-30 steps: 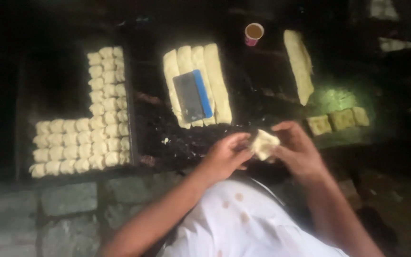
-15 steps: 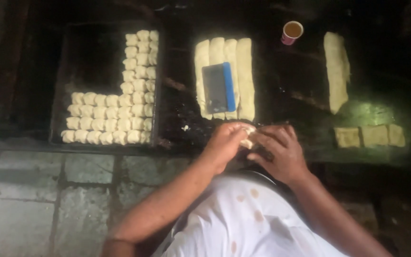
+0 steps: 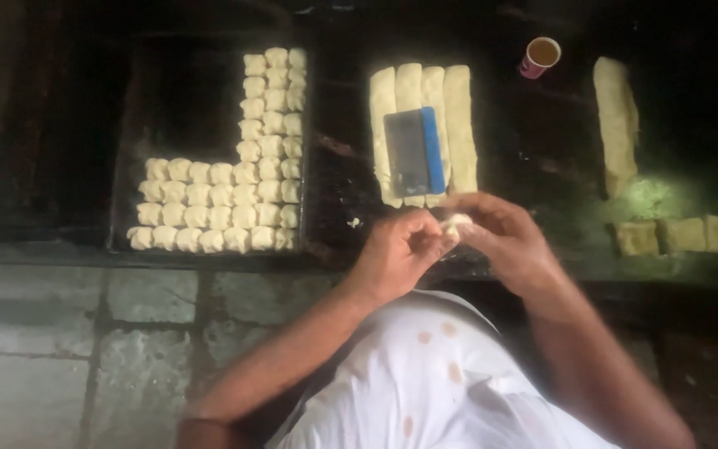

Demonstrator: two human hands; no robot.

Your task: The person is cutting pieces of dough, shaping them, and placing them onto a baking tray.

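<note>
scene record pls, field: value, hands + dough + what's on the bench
left hand: closed around a small dough piece, thumb side toward the right hand
right hand: fingers pinching the same piece from the other side
tray: dark, shaped dough balls packed in an L, upper-left part bare
dough logs: four side by side, beyond the hands
scraper: dark blade, blue handle, lying on the logs
cup: pink, brown drink, upright
long dough strip: far right
cut dough squares: three in a row, right of the hands
</note>
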